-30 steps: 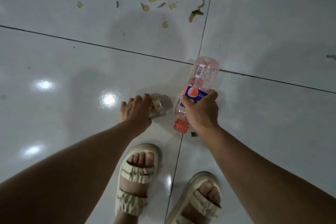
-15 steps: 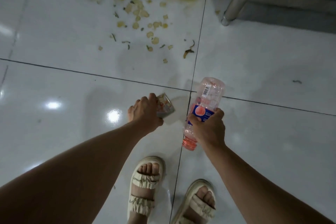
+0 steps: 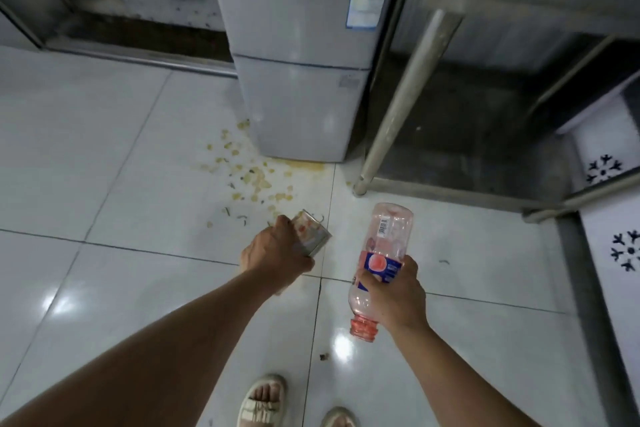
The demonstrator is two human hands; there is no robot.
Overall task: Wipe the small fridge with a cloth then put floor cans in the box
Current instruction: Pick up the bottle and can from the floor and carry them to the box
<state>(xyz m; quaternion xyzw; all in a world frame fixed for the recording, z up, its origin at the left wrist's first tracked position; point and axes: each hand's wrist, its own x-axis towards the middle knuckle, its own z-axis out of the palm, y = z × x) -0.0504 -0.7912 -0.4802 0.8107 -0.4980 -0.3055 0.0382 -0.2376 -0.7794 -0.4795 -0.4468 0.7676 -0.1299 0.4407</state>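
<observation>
Head view: the left hand (image 3: 277, 253) has its fingers curled round a small can (image 3: 308, 234), holding it tilted above the white tiled floor (image 3: 104, 184). The right hand (image 3: 391, 291) grips a clear plastic bottle (image 3: 382, 253) round its blue and pink label, the orange cap end pointing down toward the person and the base pointing away. Can and bottle are held side by side, apart from each other, over a seam between tiles. Further out, the small grey fridge (image 3: 304, 55) stands at the far edge of the floor, against the wall. Yellowish food scraps (image 3: 249, 173) lie scattered on the tiles just before its left front corner. A metal leg (image 3: 398, 107) slants down to the floor just right of the fridge. Two sandalled feet (image 3: 263, 402) show at the bottom edge.
</observation>
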